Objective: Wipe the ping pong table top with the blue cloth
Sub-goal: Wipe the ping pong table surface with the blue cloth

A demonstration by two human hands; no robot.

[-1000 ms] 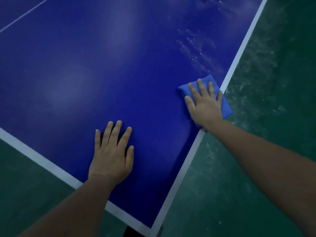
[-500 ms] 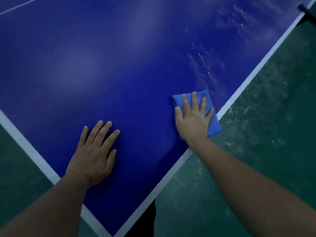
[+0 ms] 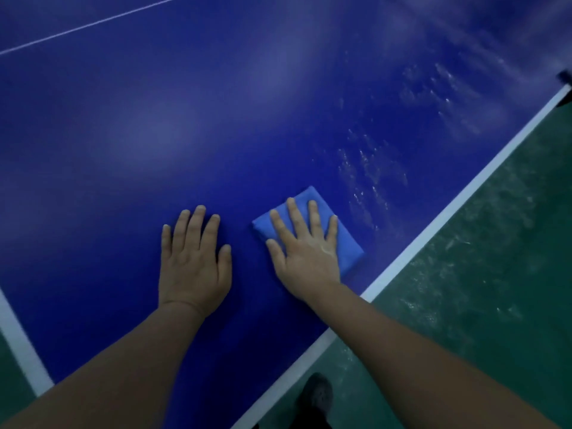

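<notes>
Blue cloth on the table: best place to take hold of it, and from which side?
Judging from its pose, take the blue cloth from above. It lies folded flat on the ping pong table top, so no edge is raised to pinch. The right hand already presses its near-left part with straight fingers; the exposed far corner and right edge toward the white sideline are free for pinching.

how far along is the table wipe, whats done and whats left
Done: the table top near the left hand looks smooth and streak-free. In hand: the right hand presses flat on the folded blue cloth. Left: whitish smears beyond the cloth, toward the white edge line.
</notes>
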